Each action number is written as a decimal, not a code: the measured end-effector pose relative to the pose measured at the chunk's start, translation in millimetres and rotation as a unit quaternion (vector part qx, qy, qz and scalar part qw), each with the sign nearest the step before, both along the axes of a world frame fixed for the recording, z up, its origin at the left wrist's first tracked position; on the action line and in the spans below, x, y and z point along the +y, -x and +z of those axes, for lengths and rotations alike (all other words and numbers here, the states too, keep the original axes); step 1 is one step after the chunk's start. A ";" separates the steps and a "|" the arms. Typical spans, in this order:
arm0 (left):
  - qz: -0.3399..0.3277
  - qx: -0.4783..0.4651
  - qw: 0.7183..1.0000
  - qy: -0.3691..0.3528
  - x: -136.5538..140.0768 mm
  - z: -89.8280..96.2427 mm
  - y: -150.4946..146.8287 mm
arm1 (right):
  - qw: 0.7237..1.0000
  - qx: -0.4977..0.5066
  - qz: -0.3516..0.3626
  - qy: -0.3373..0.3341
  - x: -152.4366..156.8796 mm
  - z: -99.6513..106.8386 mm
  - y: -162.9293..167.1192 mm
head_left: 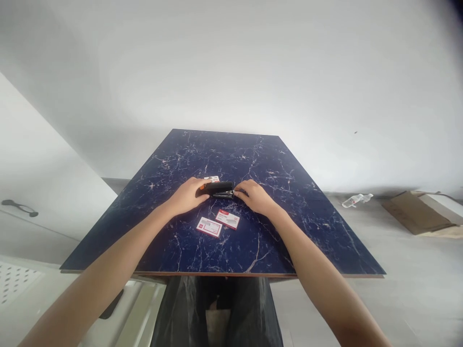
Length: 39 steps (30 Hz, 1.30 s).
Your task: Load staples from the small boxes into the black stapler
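A black stapler (221, 188) with an orange patch lies crosswise on the dark blue marbled table (217, 154). Its top arm is raised a little from the base, and silvery metal shows between them at the right end. My left hand (188, 195) is closed round the stapler's left end, thumb low and fingers on top. At the right end, my right hand (253, 195) pinches with thumb and fingertips; whatever small thing is between them is too small to make out. Nearer me lie two small red and white boxes, a left one (209, 227) and a right one (227, 219).
Another small red and white box (212, 179) sits just behind the stapler, partly covered. The table's far edge stands near a pale wall (231, 72). On the floor to the right are a clear plastic bottle (356, 200) and an open cardboard box (415, 212).
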<state>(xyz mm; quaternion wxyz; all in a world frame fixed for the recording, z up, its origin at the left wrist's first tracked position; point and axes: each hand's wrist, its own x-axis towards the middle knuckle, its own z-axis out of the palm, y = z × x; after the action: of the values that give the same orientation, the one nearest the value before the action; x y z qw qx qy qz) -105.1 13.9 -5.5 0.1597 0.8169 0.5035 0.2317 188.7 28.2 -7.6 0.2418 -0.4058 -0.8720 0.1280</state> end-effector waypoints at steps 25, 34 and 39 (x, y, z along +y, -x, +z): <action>0.016 0.015 0.999 -0.031 -8.2 7.7 -12.3 | 0.932 0.243 -0.136 0.234 -27.2 3.7 34.7; 0.074 -0.111 0.991 0.031 -39.1 12.9 -54.6 | 0.940 0.269 -0.143 0.151 -11.6 -6.7 31.7; 0.068 -0.056 0.996 -0.008 -100.2 13.8 -46.0 | 0.970 0.154 -0.175 0.060 -3.6 3.0 3.8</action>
<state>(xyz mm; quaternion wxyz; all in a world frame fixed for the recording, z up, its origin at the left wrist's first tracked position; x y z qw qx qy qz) -59.1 -86.3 8.3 0.1650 0.7680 0.5460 0.2913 184.9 24.7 -4.7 0.3670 -0.5417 -0.7302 0.1969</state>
